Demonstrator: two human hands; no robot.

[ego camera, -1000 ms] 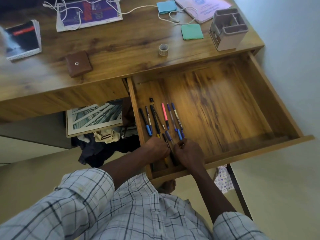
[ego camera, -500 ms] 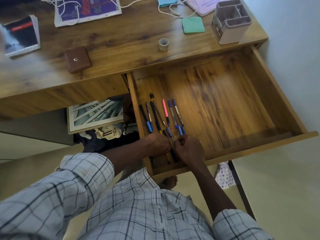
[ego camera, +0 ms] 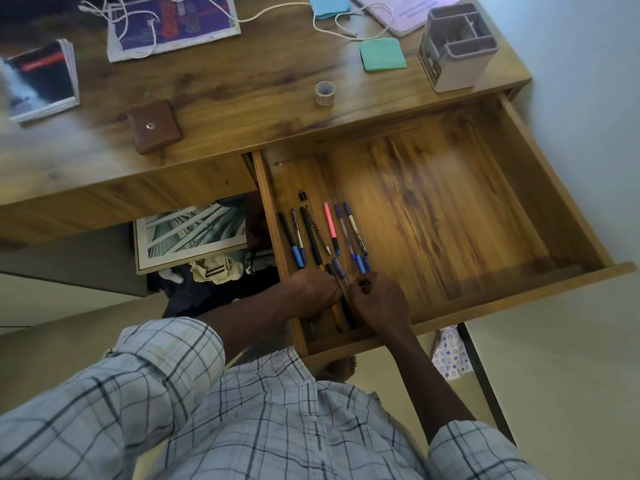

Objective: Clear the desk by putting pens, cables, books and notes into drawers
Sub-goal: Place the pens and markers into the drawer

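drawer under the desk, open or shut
Open. The drawer is pulled out from under the desk, its wooden floor exposed, with pens lying in a row along its left side.

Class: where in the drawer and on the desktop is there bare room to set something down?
Free: drawer floor between the pens and the right wall; desktop between wallet, tape roll and magazine. Crowded: drawer's left strip, with left hand and right hand on the pens; far edge, with cable and notes.
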